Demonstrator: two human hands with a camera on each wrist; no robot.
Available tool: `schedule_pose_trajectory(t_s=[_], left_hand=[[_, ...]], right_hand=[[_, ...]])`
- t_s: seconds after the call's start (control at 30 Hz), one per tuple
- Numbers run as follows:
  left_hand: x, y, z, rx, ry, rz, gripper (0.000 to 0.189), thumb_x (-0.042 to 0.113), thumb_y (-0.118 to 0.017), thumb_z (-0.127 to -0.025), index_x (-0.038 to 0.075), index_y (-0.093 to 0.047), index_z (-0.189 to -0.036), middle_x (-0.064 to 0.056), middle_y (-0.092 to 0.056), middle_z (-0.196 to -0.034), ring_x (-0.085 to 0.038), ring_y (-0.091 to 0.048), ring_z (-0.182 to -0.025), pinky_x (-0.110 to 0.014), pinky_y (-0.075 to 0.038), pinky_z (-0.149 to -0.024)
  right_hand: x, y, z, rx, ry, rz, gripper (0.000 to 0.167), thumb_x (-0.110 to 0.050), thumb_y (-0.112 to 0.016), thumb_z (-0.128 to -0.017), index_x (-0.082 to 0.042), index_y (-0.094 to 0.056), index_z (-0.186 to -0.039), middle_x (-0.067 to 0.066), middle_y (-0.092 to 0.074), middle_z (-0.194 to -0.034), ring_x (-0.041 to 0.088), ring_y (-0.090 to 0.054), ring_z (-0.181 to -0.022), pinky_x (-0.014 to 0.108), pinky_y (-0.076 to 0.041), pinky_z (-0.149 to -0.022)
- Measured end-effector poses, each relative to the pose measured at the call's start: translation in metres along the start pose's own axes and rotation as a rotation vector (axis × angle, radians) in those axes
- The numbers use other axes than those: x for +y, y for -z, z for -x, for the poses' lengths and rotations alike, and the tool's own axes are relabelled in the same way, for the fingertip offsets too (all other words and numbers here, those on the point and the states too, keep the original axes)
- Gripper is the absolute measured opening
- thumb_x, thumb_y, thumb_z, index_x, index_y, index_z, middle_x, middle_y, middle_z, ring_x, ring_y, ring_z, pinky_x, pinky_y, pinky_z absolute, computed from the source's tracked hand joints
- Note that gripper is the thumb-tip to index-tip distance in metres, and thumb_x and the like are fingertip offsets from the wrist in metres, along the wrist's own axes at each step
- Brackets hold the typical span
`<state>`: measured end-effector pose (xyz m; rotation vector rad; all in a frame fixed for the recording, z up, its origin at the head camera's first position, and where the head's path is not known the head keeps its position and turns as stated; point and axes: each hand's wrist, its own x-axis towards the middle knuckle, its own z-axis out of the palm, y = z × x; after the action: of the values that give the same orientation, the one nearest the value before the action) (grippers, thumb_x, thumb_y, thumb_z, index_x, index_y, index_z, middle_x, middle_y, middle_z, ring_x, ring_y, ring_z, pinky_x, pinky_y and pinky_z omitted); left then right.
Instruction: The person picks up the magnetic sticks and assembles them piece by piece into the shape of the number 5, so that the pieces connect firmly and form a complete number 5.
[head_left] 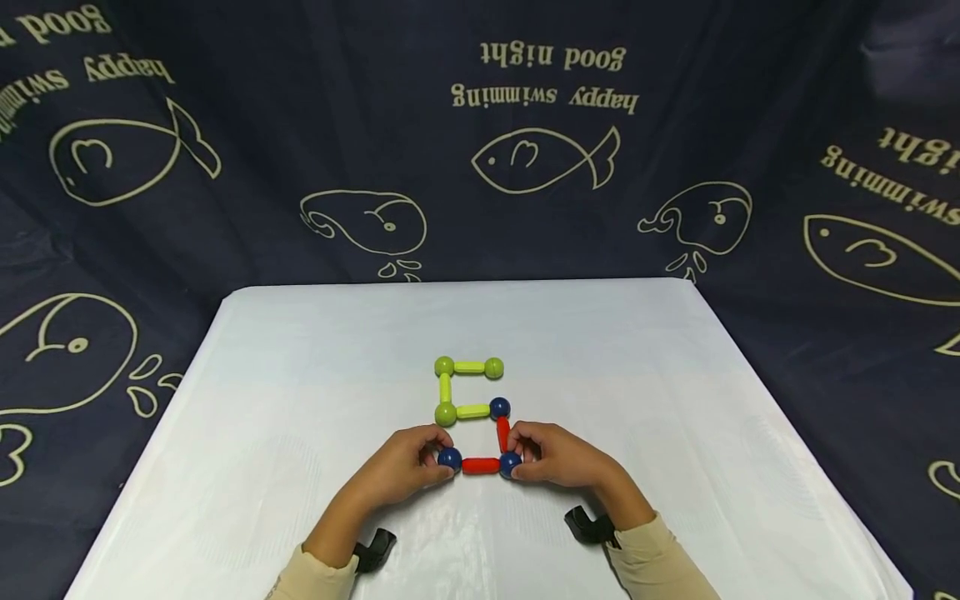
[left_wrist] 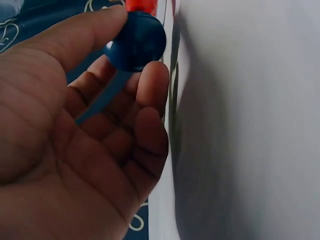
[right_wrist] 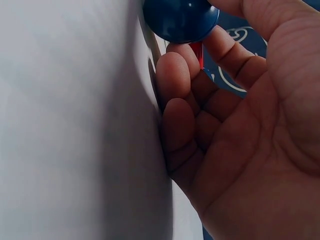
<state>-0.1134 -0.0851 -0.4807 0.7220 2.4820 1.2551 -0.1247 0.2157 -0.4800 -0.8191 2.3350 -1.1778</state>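
My left hand pinches a blue ball between thumb and fingers; the left wrist view shows the thumb on top of this ball. A red rod lies between it and a second blue ball, which my right hand holds with thumb and fingers. Another red rod, partly behind the right fingers, runs up to a third blue ball. From there a yellow-green rod leads left to a green ball. The whole shape resembles a squared S.
Farther up the shape are an upright yellow-green rod, a green ball, a level rod and an end green ball. All lie on a white-covered table. Dark cloth with fish drawings hangs behind.
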Motion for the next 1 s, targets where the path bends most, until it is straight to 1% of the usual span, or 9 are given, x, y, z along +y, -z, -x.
schedule_pose_trajectory(t_s=[0.2,0.33,0.5,0.67,0.9,1.0], left_hand=[[0.0009,-0.0032,0.001,0.005,-0.013,-0.018,0.029,0.02,-0.081,-0.084,0.014,-0.066,-0.107,0.009,-0.057,-0.079,-0.006,-0.053,-0.068,-0.026,-0.046,-0.06],[0.0008,-0.0034,0.0012,0.01,-0.021,-0.014,0.031,0.021,-0.081,-0.084,0.013,-0.066,-0.11,0.009,-0.058,-0.08,-0.007,-0.053,-0.07,-0.026,-0.046,-0.062],[0.001,-0.0042,0.0012,0.01,-0.018,-0.007,0.031,0.023,-0.08,-0.085,0.012,-0.067,-0.111,0.008,-0.059,-0.083,-0.007,-0.054,-0.071,-0.026,-0.046,-0.063],[0.0014,-0.0052,0.0007,0.003,-0.013,-0.001,0.032,0.023,-0.08,-0.085,0.011,-0.067,-0.112,0.007,-0.061,-0.087,-0.007,-0.055,-0.072,-0.026,-0.047,-0.064],[0.0022,-0.0056,0.0007,0.003,-0.004,-0.018,0.031,0.023,-0.08,-0.086,0.011,-0.067,-0.111,0.006,-0.061,-0.088,-0.007,-0.054,-0.074,-0.026,-0.047,-0.066],[0.0026,-0.0044,0.0006,0.008,-0.001,-0.019,0.031,0.023,-0.078,-0.087,0.009,-0.067,-0.112,0.005,-0.062,-0.091,-0.007,-0.055,-0.074,-0.026,-0.047,-0.066]], right_hand=[[0.0003,-0.0004,-0.0007,-0.004,-0.008,0.004,0.023,-0.017,-0.078,-0.086,-0.016,-0.061,-0.101,-0.004,-0.056,-0.082,0.01,-0.053,-0.077,0.026,-0.045,-0.067],[0.0015,0.0004,-0.0007,-0.007,0.004,0.019,0.023,-0.018,-0.078,-0.086,-0.016,-0.061,-0.101,-0.005,-0.056,-0.082,0.009,-0.052,-0.076,0.025,-0.045,-0.066],[0.0025,0.0017,0.0007,-0.011,0.012,0.022,0.023,-0.019,-0.077,-0.087,-0.016,-0.061,-0.102,-0.006,-0.056,-0.082,0.009,-0.053,-0.076,0.025,-0.046,-0.066],[0.0034,0.0024,0.0022,-0.02,-0.004,0.009,0.023,-0.02,-0.078,-0.087,-0.016,-0.061,-0.102,-0.006,-0.055,-0.083,0.01,-0.052,-0.077,0.025,-0.045,-0.067],[0.0038,0.0024,0.0028,-0.026,-0.009,0.005,0.023,-0.021,-0.077,-0.088,-0.017,-0.06,-0.103,-0.005,-0.055,-0.083,0.01,-0.052,-0.076,0.026,-0.045,-0.067],[0.003,0.0042,0.0035,-0.029,-0.027,0.003,0.022,-0.021,-0.076,-0.089,-0.018,-0.06,-0.104,-0.006,-0.056,-0.083,0.009,-0.053,-0.077,0.026,-0.045,-0.068]])
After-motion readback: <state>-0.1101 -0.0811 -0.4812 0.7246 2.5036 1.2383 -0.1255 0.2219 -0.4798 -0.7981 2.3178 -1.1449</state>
